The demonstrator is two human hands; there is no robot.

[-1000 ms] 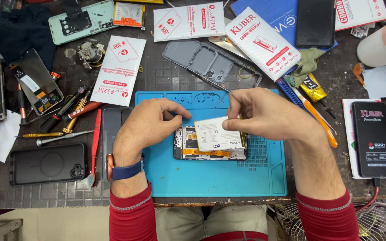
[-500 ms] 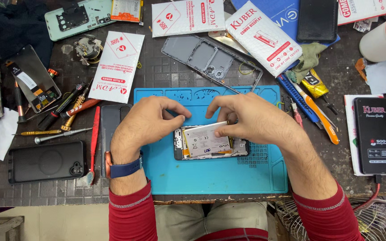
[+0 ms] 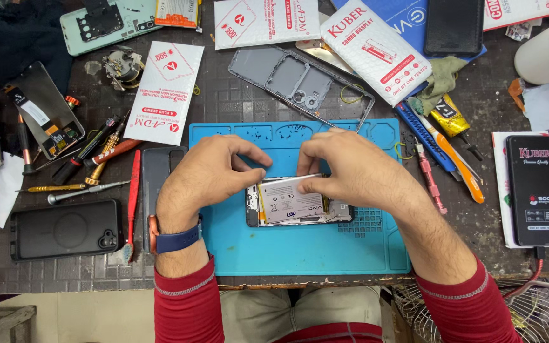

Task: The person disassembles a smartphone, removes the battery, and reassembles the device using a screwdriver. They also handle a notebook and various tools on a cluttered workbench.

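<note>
An opened phone [image 3: 341, 215] with its back removed lies on the blue work mat [image 3: 300, 254]. A white battery [image 3: 290, 203] rests in the phone's body, its far edge slightly raised. My right hand [image 3: 351, 168] pinches the battery's far edge with thumb and fingers. On the other side, my left hand [image 3: 204, 174], a blue watch on its wrist, is curled with its fingertips on the phone's upper left corner. Both hands hide the top of the phone.
Screwdrivers and tweezers [image 3: 87, 165] lie left of the mat beside a black phone case [image 3: 65, 228]. A grey phone frame [image 3: 300, 79] and white packets [image 3: 376, 47] are behind it. At right are a pink tool [image 3: 430, 181], a cutter [image 3: 455, 159] and a black box [image 3: 535, 190].
The battery, held tilted above the phone by my right hand, has come down into the phone's body. Both hands have closed in over the phone's top edge.
</note>
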